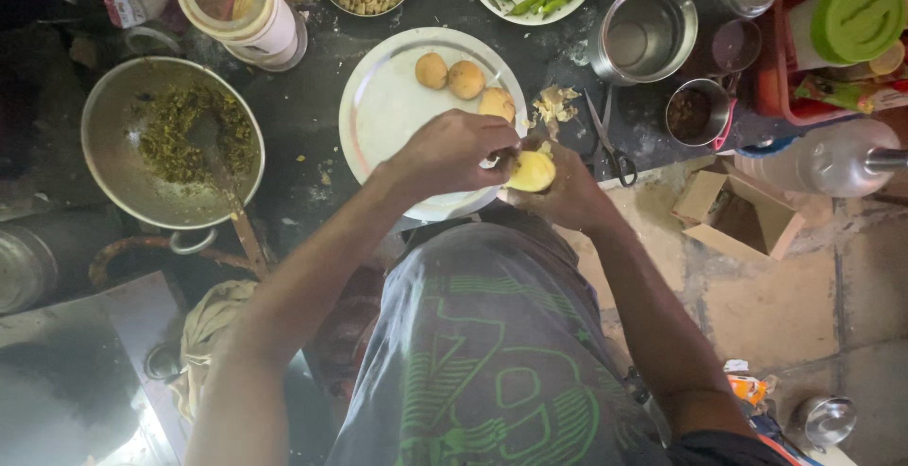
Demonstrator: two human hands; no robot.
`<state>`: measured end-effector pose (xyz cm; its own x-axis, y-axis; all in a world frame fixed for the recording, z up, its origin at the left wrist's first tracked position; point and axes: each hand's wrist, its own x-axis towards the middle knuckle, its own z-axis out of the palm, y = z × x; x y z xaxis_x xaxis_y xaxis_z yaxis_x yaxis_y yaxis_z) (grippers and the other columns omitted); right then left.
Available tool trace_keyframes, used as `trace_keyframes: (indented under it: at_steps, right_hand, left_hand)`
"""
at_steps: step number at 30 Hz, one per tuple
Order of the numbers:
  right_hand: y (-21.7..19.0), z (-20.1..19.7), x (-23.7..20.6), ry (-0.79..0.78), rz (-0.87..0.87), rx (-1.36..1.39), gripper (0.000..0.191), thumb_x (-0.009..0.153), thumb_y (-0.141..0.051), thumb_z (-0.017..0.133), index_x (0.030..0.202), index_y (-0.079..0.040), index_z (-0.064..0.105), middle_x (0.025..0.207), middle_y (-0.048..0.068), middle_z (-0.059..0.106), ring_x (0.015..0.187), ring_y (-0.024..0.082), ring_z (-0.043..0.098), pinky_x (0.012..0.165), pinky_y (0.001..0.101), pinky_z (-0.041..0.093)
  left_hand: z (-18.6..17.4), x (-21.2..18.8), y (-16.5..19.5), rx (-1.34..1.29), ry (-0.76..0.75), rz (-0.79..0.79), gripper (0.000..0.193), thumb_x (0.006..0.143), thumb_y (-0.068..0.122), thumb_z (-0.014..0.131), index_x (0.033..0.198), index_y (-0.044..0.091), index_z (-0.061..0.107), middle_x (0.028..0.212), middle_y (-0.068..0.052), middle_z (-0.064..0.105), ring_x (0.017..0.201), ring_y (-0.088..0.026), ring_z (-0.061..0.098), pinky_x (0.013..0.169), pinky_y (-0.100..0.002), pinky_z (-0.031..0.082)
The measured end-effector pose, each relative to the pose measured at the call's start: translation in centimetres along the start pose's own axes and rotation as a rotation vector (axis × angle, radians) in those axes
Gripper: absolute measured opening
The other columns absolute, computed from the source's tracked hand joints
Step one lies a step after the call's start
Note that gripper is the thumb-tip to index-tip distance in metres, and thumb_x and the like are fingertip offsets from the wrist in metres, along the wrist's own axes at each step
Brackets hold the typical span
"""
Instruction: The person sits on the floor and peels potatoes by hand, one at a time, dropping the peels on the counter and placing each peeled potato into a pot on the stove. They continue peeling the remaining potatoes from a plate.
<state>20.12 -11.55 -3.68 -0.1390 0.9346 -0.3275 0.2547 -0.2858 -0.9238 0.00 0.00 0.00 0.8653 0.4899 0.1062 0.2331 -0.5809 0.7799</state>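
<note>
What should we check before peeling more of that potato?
1. Potato held over the plate: ok, in the right hand.
2. Left hand on the potato: ok, fingers at its top.
3. Room on the plate: ok, only three potatoes lie on it.
4. Peels piled off the plate: ok.
5. Scissors away from the hands: ok, on the counter beside them.
6. Skin left on the far side: cannot tell.
</note>
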Motion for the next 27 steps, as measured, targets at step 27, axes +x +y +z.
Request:
trace_keyframes:
  at_steps: [27]
  right_hand:
    - [6.1, -0.6, -4.1, 0.245, 0.16, 0.496, 0.05, 0.081, 0.004, 0.081, 0.126, -0.005, 0.06, 0.106, 0.002, 0.063, 0.093, 0.01, 0.064, 0.075, 0.0255, 0.057]
  left_hand:
    - [7.9, 7.7, -7.8, -0.346, 0.346, -0.288, 0.027, 0.094, 0.023, 0.062, 0.112, 0.007, 0.075, 0.102, -0.009, 0.079, 0.085, -0.021, 0.075, 0.076, -0.035, 0.056]
